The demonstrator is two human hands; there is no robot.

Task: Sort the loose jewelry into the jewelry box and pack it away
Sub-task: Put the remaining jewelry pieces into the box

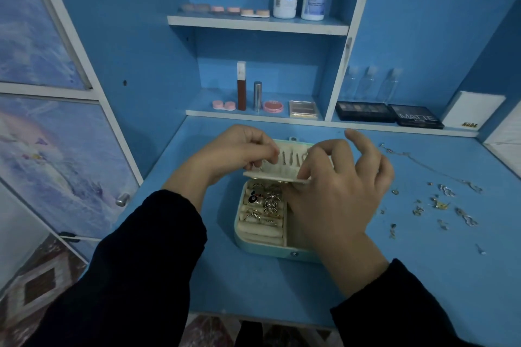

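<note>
— Where is the jewelry box [255, 244] sitting?

— It is lying open about midway across the worktop [423, 284], with its lid leaning toward the back edge. Rings [269, 204] are sitting in the padded rolls of its left compartment.

— What are the hands doing?

— Both are holding the cream panel [277, 170] over the box. The left hand [234, 151] is pinching the panel's left end with curled fingers. The right hand [337, 197] is gripping its right end, with the little finger sticking out, and is covering the right compartment.

— And the loose pieces?

— The loose jewelry [439, 204] is lying scattered toward the right edge, well apart from the box. A thin chain [423, 165] is trailing toward the back right corner.

— Anything behind?

— Two dark palettes [389, 115] are lying on the low shelf just past the back edge.
</note>
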